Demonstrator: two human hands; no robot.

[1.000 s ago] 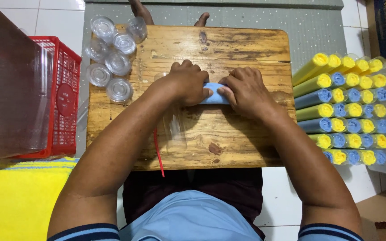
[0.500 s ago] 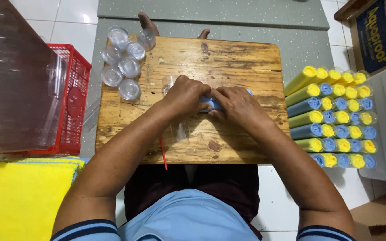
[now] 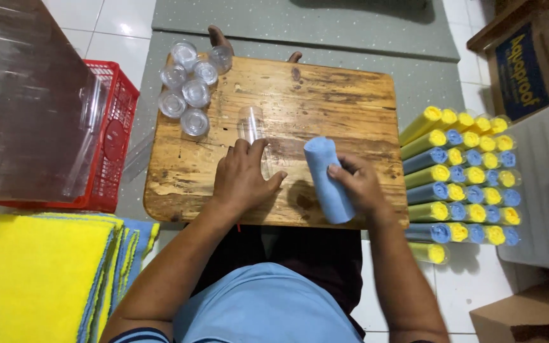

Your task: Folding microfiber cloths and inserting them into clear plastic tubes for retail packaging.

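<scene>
Step in hand: rolled blue cloth (image 3: 328, 181) clamped in right hand (image 3: 358, 185); left hand (image 3: 243, 180) flat, fingers apart, on clear tube (image 3: 251, 127). Next, likely: align roll with tube mouth

The rolled blue cloth (image 3: 327, 179) looks soft and matt; the clear tube (image 3: 251, 126) at ten o'clock from it is glossy plastic, like the round lids (image 3: 189, 89). The table (image 3: 325, 95) is worn, rough-grained wood
</scene>
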